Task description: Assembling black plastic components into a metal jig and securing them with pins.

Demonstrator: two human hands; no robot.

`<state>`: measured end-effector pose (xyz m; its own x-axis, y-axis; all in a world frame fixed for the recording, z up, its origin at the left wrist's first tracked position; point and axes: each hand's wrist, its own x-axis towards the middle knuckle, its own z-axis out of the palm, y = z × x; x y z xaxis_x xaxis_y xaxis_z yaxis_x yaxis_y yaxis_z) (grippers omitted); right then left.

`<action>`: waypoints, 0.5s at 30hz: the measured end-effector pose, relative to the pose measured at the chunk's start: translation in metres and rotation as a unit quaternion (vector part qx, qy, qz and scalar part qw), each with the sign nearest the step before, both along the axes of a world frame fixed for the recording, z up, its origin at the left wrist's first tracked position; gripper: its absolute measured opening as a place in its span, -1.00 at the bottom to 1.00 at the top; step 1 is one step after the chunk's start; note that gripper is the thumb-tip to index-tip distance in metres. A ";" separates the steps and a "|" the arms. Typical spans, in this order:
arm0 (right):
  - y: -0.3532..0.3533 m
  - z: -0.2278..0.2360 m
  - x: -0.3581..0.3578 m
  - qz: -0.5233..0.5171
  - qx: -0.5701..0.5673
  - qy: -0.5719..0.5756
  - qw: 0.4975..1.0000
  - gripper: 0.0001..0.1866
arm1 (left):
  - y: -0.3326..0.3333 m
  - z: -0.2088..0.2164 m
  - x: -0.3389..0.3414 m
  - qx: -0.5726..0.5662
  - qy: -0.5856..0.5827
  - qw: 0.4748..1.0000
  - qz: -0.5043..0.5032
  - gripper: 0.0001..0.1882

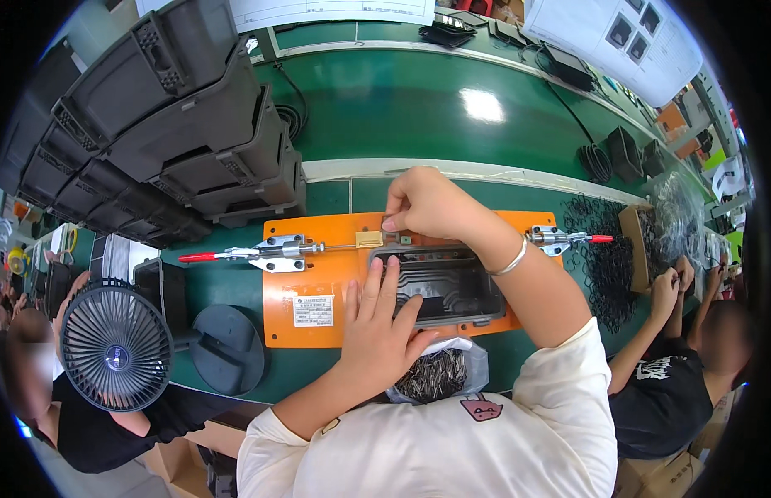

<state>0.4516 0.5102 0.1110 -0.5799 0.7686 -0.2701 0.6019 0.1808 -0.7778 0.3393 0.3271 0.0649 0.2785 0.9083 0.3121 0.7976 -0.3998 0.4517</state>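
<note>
A dark grey plastic case [468, 289], its hollow inside facing up, lies on an orange fixture plate [302, 290]. My left hand [375, 319] rests with fingers spread over the left side of the case, fingertips on its rim. Over the far edge of the case is my right hand [427, 203], thumb and finger pinched together; what they hold, if anything, is too small to make out. Just below those fingers sits a small brass-coloured block [369, 240] on the rod of the left toggle clamp [282, 253]. A second toggle clamp [551, 239] stands at the plate's right end.
Stacked dark grey cases [194, 124] rise at the left. A black desk fan [117, 344] stands front left. Near me lies a bag of small metal pins [435, 375]. Tangled black loops [601, 257] and a cardboard box [634, 245] are at right. People work on both sides.
</note>
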 end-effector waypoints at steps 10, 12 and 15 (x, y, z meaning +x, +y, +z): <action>0.000 -0.003 -0.005 0.038 0.031 -0.045 0.998 -0.81 | 0.000 0.002 0.001 0.007 0.016 1.000 0.003 -0.51; -0.001 -0.004 -0.005 0.044 0.053 -0.049 0.996 -0.81 | 0.001 0.002 0.001 0.007 0.019 1.000 0.000 -0.51; -0.005 -0.004 -0.002 0.071 0.108 -0.035 0.991 -0.77 | 0.000 0.002 0.001 0.008 0.020 1.000 -0.002 -0.51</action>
<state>0.4498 0.5051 0.1069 -0.6719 0.7251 -0.1510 0.6091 0.4250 -0.6697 0.3402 0.3274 0.0669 0.2947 0.9024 0.3145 0.8136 -0.4095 0.4127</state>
